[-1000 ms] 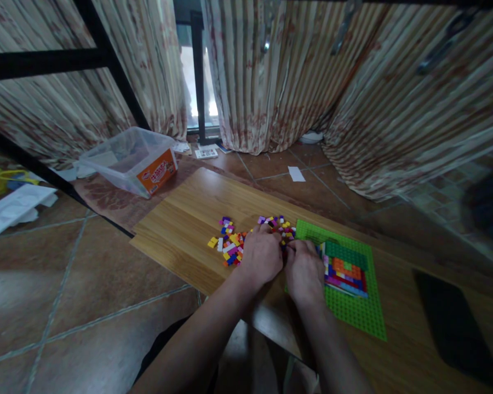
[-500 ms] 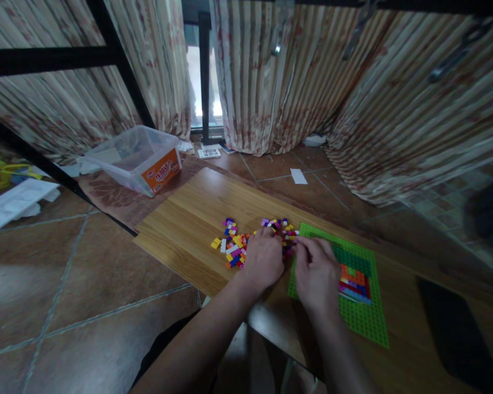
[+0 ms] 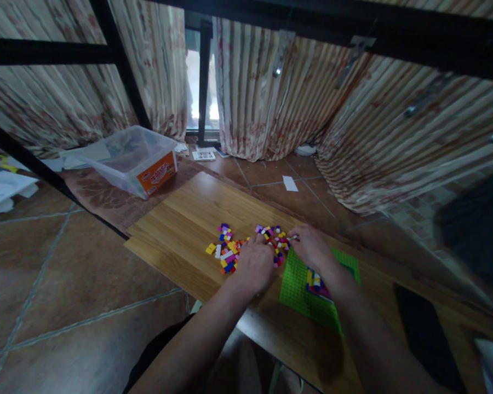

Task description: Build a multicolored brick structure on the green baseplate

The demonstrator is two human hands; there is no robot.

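Small toy building bricks (image 3: pixel 229 253) in many colours lie in a loose pile on the wooden table. My left hand (image 3: pixel 257 262) rests over the middle of the pile, fingers bent down among the bricks, and I cannot make out what they hold. At the pile's right edge, my right hand (image 3: pixel 310 246) has its thumb and fingers pinched together on a small pale brick. Beneath my right wrist lies the green studded baseplate (image 3: pixel 296 284). Some coloured bricks (image 3: pixel 315 280) are built up on it, partly hidden by my forearm.
The wooden tabletop (image 3: pixel 181 219) runs diagonally, with a dark flat object (image 3: pixel 425 328) on its right part. On the floor beyond stands a clear plastic box (image 3: pixel 133 158) with an orange label. Black metal bars (image 3: pixel 127 82) cross overhead and at the left; striped curtains (image 3: pixel 267 93) hang behind.
My right hand has moved away from me, up to the pile's far right edge, and its forearm now covers more of the baseplate. My left hand stays over the pile. The view has shifted slightly.
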